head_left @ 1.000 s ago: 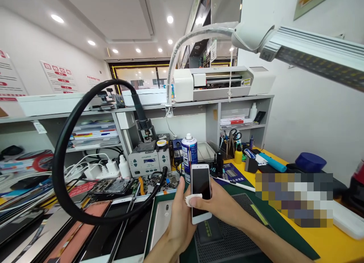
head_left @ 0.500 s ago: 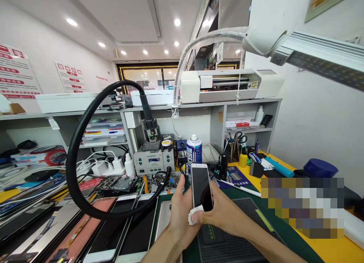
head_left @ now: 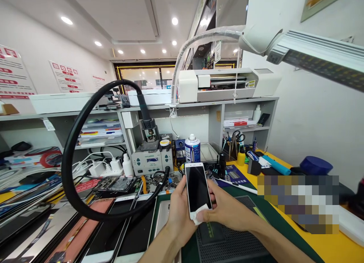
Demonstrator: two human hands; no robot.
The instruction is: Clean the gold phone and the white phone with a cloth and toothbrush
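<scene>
A white smartphone (head_left: 198, 187) with a dark screen is held upright, tilted back, above the work mat. My left hand (head_left: 179, 208) is closed around its left side and back, with the fingers behind it hidden. My right hand (head_left: 218, 206) pinches a small white wipe (head_left: 200, 213) against the phone's lower front, thumb on top. Its other fingers bend at the phone's right edge. Below my hands lies a black ridged pad (head_left: 236, 236) on a green mat (head_left: 190, 249).
Several phones and screens, such as a white-framed phone (head_left: 113, 229), lie at the left. A thick black hose (head_left: 66, 160) loops from the hot air station (head_left: 150, 162). Behind the phone stands a spray can (head_left: 192, 149). A lamp (head_left: 321, 54) overhangs the right side.
The wipe has shifted slightly right along the phone's lower front, pressed by my right thumb. The whole view has shifted a little; my left hand still holds the phone.
</scene>
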